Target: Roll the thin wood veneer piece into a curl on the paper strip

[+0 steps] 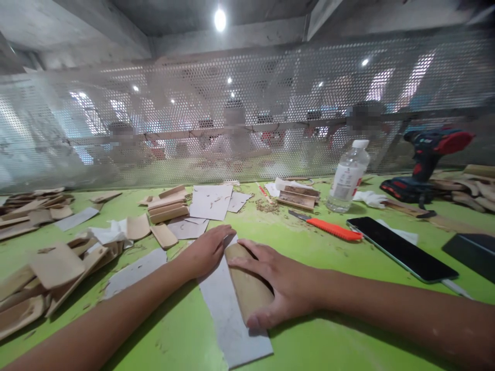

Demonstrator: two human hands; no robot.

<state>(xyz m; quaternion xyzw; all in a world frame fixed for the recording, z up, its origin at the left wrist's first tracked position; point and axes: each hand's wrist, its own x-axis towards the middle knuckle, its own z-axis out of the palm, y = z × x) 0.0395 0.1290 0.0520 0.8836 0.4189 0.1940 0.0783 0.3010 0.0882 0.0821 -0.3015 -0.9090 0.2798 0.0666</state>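
Note:
A long strip of white paper lies on the green tabletop in front of me. On it rests a curved, tan piece of bamboo, rounded side up. My right hand is closed over this piece, thumb at its near end and fingers along its far part. At the far end of the strip, my left hand holds the paper down with its fingers bent and close together; its fingertips are partly hidden. The underside of the bamboo is out of sight.
Bamboo pieces are heaped at left, with more stacked behind. An orange utility knife, a phone, a water bottle and a cordless drill are at right. A perforated metal screen stands behind the table.

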